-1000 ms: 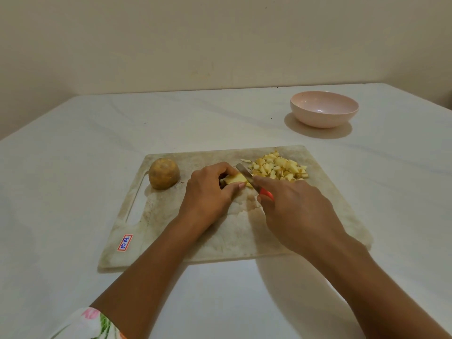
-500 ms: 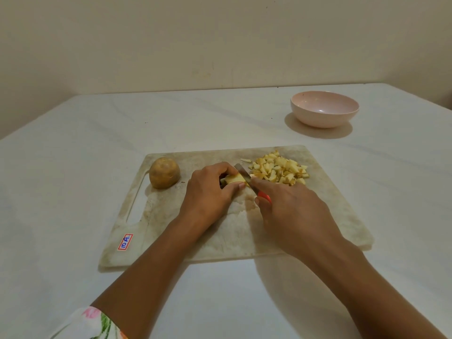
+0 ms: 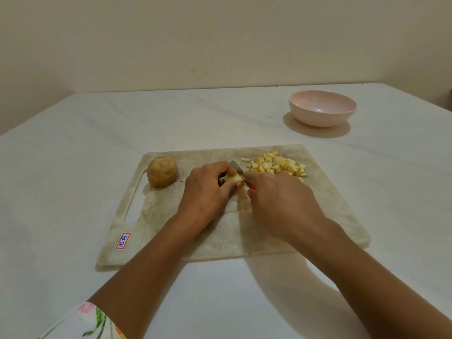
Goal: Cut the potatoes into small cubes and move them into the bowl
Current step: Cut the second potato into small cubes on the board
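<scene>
On the worn cutting board (image 3: 220,241), my left hand (image 3: 208,189) grips a pale potato piece (image 3: 232,177) between curled fingers and thumb. My right hand (image 3: 278,204) holds a knife (image 3: 236,166) with a red handle; its blade lies against the right side of that piece. A heap of small potato cubes (image 3: 277,165) lies at the board's far right. A whole unpeeled potato (image 3: 162,174) sits at the far left of the board. The pink bowl (image 3: 322,118) stands beyond the board to the right, with nothing inside it.
The board lies on a white table (image 3: 73,167) with a handle slot (image 3: 134,201) on its left side and a red-and-blue sticker (image 3: 123,240) near its front left corner. A beige wall runs behind the table.
The knife and my right hand have shifted slightly left along the potato piece. My left hand keeps its hold.
</scene>
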